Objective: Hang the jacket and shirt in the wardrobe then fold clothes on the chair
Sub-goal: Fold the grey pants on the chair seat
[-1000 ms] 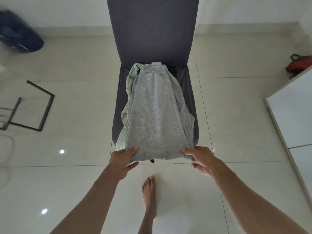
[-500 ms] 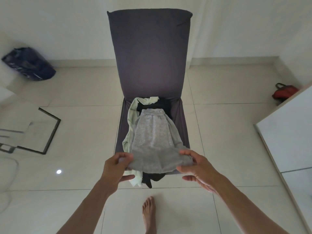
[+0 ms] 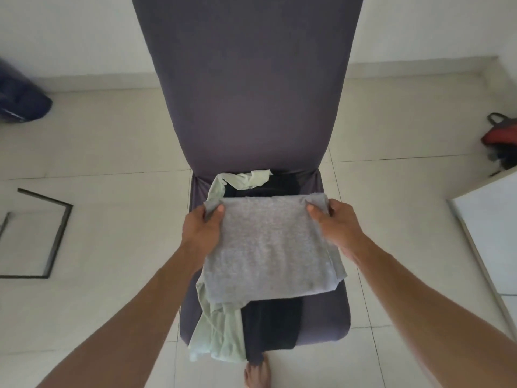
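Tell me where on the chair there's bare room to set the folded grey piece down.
Only the seat's right edge, beside the black garment, and the rear corners are bare. The grey garment, green garment and both hands crowd the rest.

I look down on a dark grey covered chair [image 3: 246,93] whose seat carries a heap of clothes. On top lies a grey garment [image 3: 268,247], folded over into a rough square. My left hand [image 3: 200,231] pinches its far left corner, thumb on top; my right hand [image 3: 338,222] grips the far right corner the same way. Under it a pale green garment [image 3: 218,337] hangs off the near left edge of the seat, beside a black garment [image 3: 271,326]. My bare foot [image 3: 257,373] stands on the tiled floor [image 3: 112,152]. Far left lies a dark blue bag [image 3: 19,99], far right a red bag [image 3: 500,138]
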Available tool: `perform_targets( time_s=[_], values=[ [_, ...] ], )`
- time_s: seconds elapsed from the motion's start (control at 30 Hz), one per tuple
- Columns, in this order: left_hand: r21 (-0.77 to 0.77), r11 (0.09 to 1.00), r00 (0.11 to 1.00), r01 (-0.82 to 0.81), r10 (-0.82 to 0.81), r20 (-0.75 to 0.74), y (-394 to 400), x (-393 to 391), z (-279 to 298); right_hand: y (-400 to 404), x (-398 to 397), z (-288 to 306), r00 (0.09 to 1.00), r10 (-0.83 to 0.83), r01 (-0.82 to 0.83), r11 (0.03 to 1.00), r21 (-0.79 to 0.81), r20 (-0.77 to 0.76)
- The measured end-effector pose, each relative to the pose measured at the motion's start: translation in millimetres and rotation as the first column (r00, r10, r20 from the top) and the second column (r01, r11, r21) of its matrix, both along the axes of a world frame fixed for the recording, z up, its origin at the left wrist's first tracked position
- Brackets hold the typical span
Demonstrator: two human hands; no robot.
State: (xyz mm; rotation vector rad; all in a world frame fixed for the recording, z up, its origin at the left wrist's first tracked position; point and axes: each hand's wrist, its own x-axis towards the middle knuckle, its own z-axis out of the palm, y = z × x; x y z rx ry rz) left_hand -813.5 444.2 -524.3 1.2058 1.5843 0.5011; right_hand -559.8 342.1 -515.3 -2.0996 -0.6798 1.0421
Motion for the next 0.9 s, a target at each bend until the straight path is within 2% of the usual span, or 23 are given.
perform_targets(
  time_s=[0.1,0.2,0.33,0.4,0.47,0.57,0.67,0.8,0.9],
  values=[
    [0.07,0.997,0.989,0.023,-0.012,-0.15,23.7,14.2,-20.8,26.2,7.1,-24.5,0.998,-0.012,0.012,1.0,0.005,0.068],
    [0.095,0.995,0.976,0.035,-0.014,-0.219,40.4,24.9,-40.0,41.9,11.5,-51.5,0.992,-0.007,0.008,1.0,-0.008,0.125],
    [0.014,1.0,0.967,-0.009,0.013,-0.256,48.5,26.6,-58.4,34.2,6.7,-82.0,0.981,0.135,-0.108,0.977,-0.185,0.139],
    [-0.058,0.998,0.957,-0.004,-0.013,-0.29,40.4,18.9,-66.9,24.9,2.1,-92.6,0.968,0.153,-0.111,0.973,-0.202,0.201],
    [-0.057,0.998,0.939,0.038,-0.055,-0.339,25.3,12.1,-68.2,20.5,0.3,-95.9,0.951,0.126,-0.071,0.978,-0.196,0.283],
    [0.062,0.991,0.911,0.117,-0.083,-0.403,18.5,10.5,-62.8,24.9,4.7,-93.6,0.924,0.101,-0.041,0.985,-0.166,0.37],
    [0.123,0.989,0.905,0.085,-0.025,-0.424,24.9,16.0,-60.8,25.4,5.4,-92.8,0.921,0.048,-0.003,0.993,-0.117,0.387],
    [0.025,1.0,0.905,-0.001,0.011,-0.425,14.2,14.3,-63.6,10.7,1.8,-90.2,0.886,0.042,0.044,0.984,-0.173,0.462],
    [0.002,0.999,0.902,0.044,-0.039,-0.43,-9.6,9.4,-54.9,-5.1,-4.0,-82.8,0.834,0.097,-0.005,0.986,-0.169,0.543]
  ],
)
